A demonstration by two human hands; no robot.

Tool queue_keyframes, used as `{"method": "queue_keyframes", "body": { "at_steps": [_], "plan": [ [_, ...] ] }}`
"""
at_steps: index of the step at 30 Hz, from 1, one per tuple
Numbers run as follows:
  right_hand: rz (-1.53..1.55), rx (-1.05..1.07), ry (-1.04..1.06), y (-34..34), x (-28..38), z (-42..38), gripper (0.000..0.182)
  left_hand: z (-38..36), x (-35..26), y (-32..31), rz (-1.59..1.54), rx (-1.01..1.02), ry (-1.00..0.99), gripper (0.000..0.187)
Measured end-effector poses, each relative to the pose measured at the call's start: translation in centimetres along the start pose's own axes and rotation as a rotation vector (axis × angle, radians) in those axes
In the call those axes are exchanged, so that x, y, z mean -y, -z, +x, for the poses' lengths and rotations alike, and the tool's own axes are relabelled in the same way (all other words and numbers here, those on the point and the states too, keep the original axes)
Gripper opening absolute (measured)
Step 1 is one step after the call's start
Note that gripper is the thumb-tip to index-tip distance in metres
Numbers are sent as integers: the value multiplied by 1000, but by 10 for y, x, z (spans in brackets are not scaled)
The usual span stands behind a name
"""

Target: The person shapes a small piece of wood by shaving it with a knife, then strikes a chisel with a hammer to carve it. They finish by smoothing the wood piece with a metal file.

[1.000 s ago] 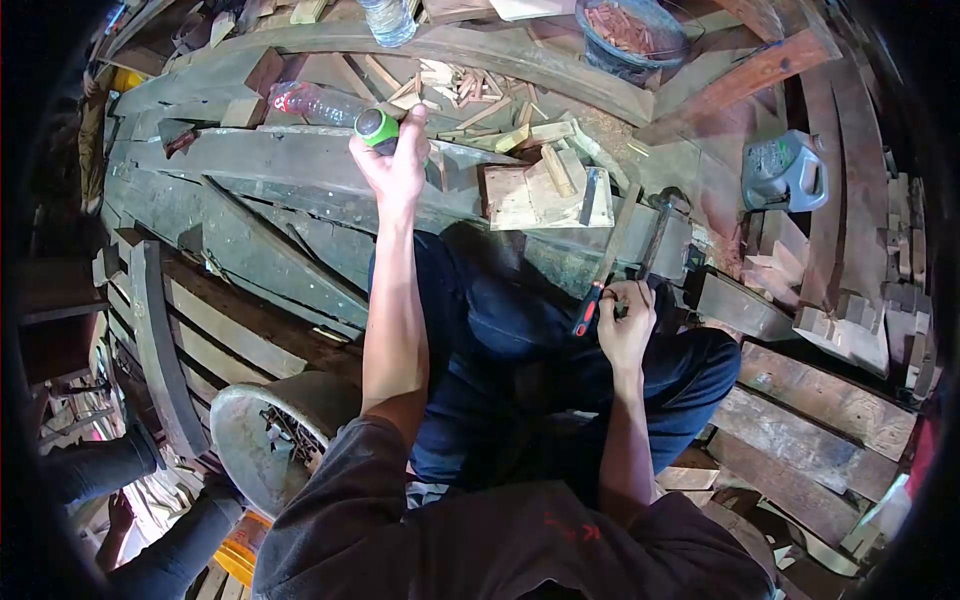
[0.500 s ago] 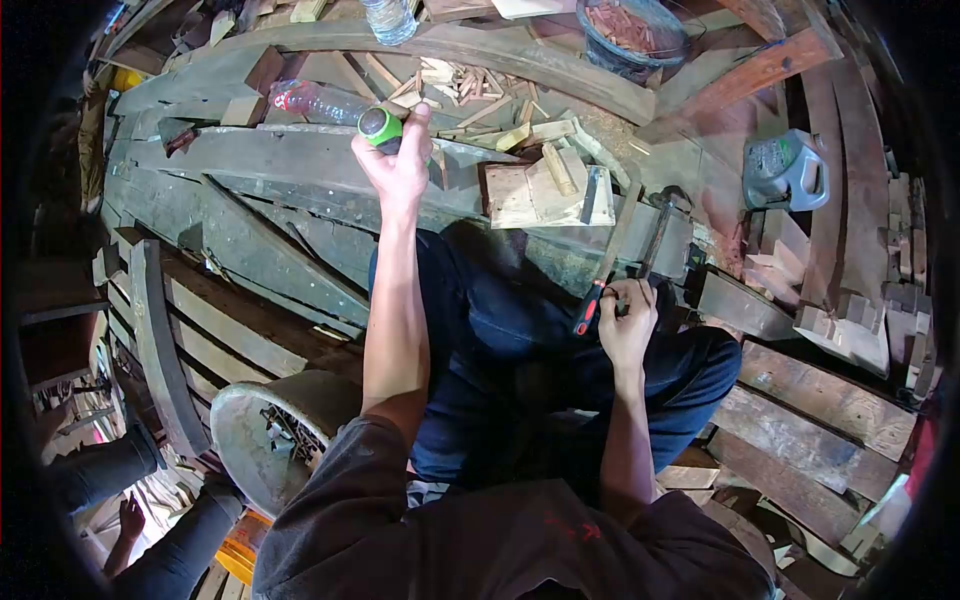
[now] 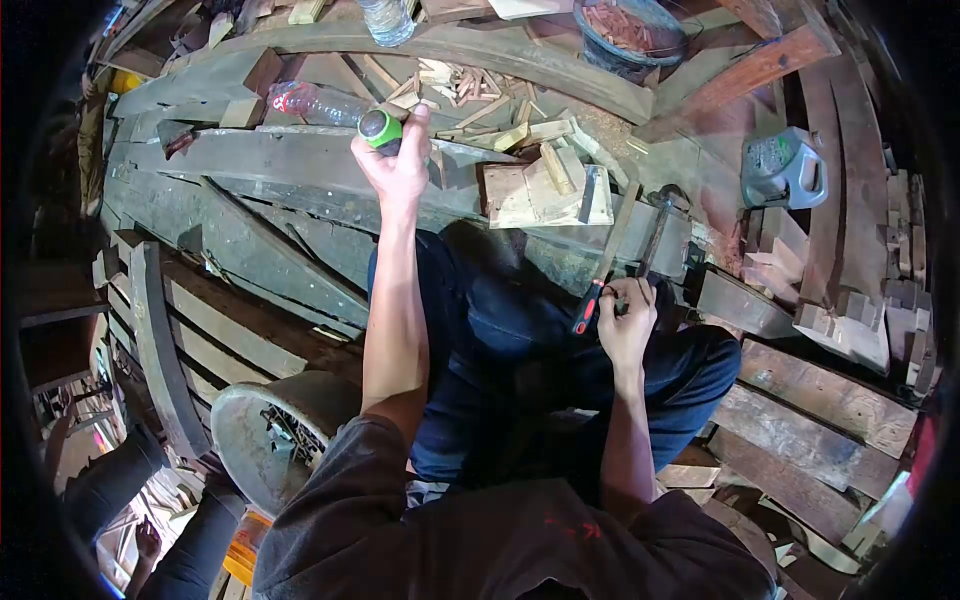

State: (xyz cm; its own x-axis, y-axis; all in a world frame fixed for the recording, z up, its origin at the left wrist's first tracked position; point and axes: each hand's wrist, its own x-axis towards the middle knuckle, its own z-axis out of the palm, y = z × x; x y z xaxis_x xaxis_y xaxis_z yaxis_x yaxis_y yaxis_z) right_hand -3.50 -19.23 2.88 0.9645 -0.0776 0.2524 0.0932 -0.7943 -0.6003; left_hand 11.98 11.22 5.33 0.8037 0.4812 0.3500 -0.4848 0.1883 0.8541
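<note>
My left hand (image 3: 397, 165) is closed around an upright green-and-black handle (image 3: 380, 128), thumb raised beside its dark round end; the rest of this tool is hidden under the fist. Over my right knee, my right hand (image 3: 628, 305) has its fingers curled in a pinch, and I cannot tell what is in them. Right beside those fingers lies a red-and-black handle (image 3: 588, 310) with a long flat blade running up from it. A dark-shafted hammer-like tool (image 3: 657, 235) reaches from the fingertips toward the boards. Ahead, a pale wood block (image 3: 515, 195) carries smaller wood pieces.
Wood offcuts (image 3: 470, 85) lie beyond the beam, near a plastic bottle (image 3: 320, 103). A bucket of chips (image 3: 630, 40) stands at the back, a grey jug (image 3: 785, 170) at right. A pail of metal bits (image 3: 255, 440) is by my left elbow. Another person's legs (image 3: 115, 480) show lower left.
My hands stay almost where they were; the green-and-black handle's end has tilted slightly and looks darker. At lower left, the other person's hand and legs have shifted slightly.
</note>
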Motion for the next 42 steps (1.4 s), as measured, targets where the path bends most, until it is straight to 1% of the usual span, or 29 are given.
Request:
{"method": "queue_keyframes", "body": {
  "at_steps": [3,16,19,21,25,27,29,30,32,35,36,37,38,39,40,41,42],
  "plan": [
    [1,-4,-4,-1,0,0,8,-1,2,2,-81,10,3,17],
    [-9,1,28,1,-1,0,8,-2,5,1,-46,9,-2,17],
    [-1,-5,-4,1,1,1,7,-3,4,-1,-18,-2,3,18],
    [-7,-6,1,2,1,1,7,-3,7,-1,2,-4,-19,19],
    [-20,-26,-2,3,-6,0,5,-4,6,-1,9,3,-2,19],
    [-39,-42,-28,7,-8,2,5,-4,5,-3,1,-4,4,20],
    [-93,-88,-72,9,-18,3,5,-2,13,1,36,10,-38,20],
    [-124,-95,-57,11,-27,2,7,-2,16,3,52,17,-59,20],
    [-184,-39,-201,15,-47,-2,16,-3,11,2,32,28,-32,19],
    [-254,-31,-309,16,-66,-12,24,-4,9,-4,52,11,-46,22],
    [-298,38,-416,16,-68,-15,32,-4,10,-6,65,1,-57,24],
    [-357,115,-455,16,-69,-17,36,-4,11,-5,61,49,-120,23],
    [-415,191,-495,13,-69,-20,41,-4,11,-4,40,18,-61,15],
    [-492,221,-520,8,-71,-21,48,-5,12,-4,-23,21,-24,14],
    [-489,245,-457,7,-72,-22,48,-6,12,-4,-83,23,12,14],
    [-460,253,-492,5,-72,-21,48,-8,17,-5,-155,53,11,13],
    [-429,264,-525,2,-70,-18,47,-10,19,-9,-113,52,1,12]
  ]
}}
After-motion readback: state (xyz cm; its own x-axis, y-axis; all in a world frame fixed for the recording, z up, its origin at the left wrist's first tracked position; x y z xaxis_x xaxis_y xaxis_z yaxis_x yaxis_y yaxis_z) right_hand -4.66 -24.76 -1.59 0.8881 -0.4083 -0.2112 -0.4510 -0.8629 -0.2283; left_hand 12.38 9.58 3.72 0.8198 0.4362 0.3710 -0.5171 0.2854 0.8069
